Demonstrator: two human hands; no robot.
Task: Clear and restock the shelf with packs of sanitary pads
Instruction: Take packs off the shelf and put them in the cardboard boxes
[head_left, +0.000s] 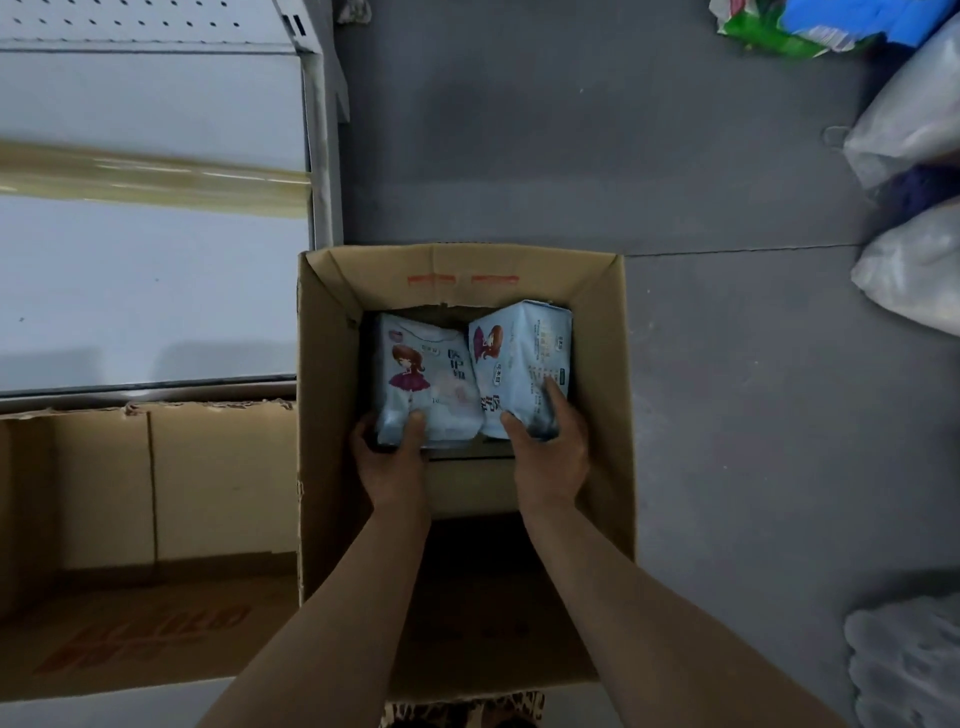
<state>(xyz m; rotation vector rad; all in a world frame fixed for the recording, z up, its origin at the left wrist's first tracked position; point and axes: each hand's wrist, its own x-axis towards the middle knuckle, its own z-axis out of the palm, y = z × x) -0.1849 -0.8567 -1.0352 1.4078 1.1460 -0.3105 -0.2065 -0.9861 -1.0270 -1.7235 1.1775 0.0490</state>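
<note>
— Where are the packs?
— Both down inside the open box (462, 265), side by side and touching. The left pack (426, 379) lies flat, and the right pack (519, 353) tilts up toward the box's right wall.
— And the hands?
— The left hand (392, 460) grips the near edge of the left pack, thumb on top and the other fingers tucked under it (mostly hidden, so I cannot tell how they lie). The right hand (550, 449) holds the near end of the right pack, thumb and fingers spread over its face and curled round it.
— What's around?
— A white shelf (145, 291) left of the box, with a second carton (156, 493) near left below it. Pale bags (914, 130) sit at right on the grey floor (571, 156).
</note>
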